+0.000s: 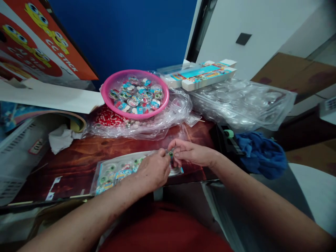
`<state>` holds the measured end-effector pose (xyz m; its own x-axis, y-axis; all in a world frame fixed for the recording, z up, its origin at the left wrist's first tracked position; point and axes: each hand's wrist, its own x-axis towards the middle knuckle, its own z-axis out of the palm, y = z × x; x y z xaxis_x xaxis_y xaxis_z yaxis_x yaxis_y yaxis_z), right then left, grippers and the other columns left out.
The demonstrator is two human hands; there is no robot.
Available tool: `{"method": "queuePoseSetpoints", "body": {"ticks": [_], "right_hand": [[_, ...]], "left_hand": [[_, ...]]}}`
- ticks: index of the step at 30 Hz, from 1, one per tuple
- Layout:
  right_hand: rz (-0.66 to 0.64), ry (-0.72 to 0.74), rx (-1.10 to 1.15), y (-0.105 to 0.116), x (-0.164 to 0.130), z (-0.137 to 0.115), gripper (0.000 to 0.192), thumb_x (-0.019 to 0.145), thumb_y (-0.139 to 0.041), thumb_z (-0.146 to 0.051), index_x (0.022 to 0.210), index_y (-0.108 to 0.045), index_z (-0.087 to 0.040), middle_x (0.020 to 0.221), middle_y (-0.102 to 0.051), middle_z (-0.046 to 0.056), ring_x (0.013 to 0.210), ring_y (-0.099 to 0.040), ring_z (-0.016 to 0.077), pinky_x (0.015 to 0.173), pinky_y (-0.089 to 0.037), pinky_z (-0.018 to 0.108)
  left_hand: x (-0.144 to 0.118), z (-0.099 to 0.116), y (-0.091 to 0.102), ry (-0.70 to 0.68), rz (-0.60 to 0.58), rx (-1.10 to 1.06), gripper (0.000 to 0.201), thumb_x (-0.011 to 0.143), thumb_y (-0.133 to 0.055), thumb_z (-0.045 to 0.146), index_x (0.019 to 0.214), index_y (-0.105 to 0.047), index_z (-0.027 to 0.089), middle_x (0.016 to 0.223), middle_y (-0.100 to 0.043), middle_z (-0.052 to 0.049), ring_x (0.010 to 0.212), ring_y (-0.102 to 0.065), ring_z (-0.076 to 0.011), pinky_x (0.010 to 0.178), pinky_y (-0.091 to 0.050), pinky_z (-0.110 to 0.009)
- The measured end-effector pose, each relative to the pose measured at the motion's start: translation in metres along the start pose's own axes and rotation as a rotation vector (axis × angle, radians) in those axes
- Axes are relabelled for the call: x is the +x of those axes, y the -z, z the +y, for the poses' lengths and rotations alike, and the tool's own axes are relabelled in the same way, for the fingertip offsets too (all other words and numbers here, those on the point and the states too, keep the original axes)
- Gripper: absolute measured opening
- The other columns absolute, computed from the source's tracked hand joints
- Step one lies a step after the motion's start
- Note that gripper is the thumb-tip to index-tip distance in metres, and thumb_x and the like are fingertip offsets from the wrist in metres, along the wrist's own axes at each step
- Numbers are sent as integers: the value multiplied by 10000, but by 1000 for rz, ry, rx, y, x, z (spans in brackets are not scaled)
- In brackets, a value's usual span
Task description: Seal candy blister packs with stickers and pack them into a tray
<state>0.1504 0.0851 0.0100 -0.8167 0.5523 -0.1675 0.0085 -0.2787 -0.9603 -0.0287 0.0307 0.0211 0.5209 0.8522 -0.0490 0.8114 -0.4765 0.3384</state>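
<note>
A clear plastic tray (119,167) lies along the table's front edge, filled with green eyeball candies and blue printed labels. Above its right half, my left hand (153,169) is closed, thumb and fingers pressed together; what they hold is hidden. My right hand (195,154) faces it with fingers curled inward over the tray's right end. Between the two sets of fingertips shows a small green eyeball candy (171,154); which hand grips it, or whether it rests in the tray, I cannot tell. My left forearm covers part of the tray's front.
Behind, a pink basin (107,98) of packed eyeball candies stands on plastic bags with red-and-white pieces (110,117). To its right are printed boxes (207,77) and stacked clear trays (244,101). A black tape dispenser (223,143), blue cloth (262,154) and grey basket (23,150) flank the table.
</note>
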Motion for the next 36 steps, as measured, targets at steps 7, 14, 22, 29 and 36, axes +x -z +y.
{"method": "queuePoseSetpoints", "body": {"ticks": [7,14,22,29,36], "right_hand": [[-123,99,4,1,-6,2,313,845,-537,-247,1105,-384,-167,644,-557,-40,735,-584,114,707,-419,281],[-208,98,-119,-9,-5,-9,391,862,-515,-264,1207,-354,-172,720,-577,-21,721,-545,90,691,-387,253],[-207,69,-73,-15,-5,-13,415,854,-524,-261,1209,-332,-164,800,-615,15,797,-570,117,782,-381,305],[-137,88,-7,-13,-5,-12,381,818,-567,-281,1130,-391,-151,695,-578,-17,678,-548,102,693,-399,276],[140,-99,-350,-16,-5,-19,237,767,-583,-258,942,-453,-168,592,-467,-63,510,-405,60,464,-286,190]], "left_hand": [[10,-20,-6,106,-33,-992,263,786,-469,246,969,-623,139,843,-640,-28,741,-550,-128,700,-423,-242],[5,-21,-3,37,-145,-1204,158,740,-565,239,810,-641,118,795,-643,-31,706,-536,-118,701,-396,-245],[4,-23,-1,89,-151,-1218,141,716,-566,259,738,-578,120,633,-502,37,544,-384,-59,546,-306,-198],[2,-21,5,135,-120,-1135,168,739,-499,306,764,-492,141,631,-422,46,547,-332,-68,514,-276,-199],[3,-23,4,129,-131,-964,190,780,-455,337,755,-497,154,607,-404,52,542,-341,-76,496,-282,-192]]}}
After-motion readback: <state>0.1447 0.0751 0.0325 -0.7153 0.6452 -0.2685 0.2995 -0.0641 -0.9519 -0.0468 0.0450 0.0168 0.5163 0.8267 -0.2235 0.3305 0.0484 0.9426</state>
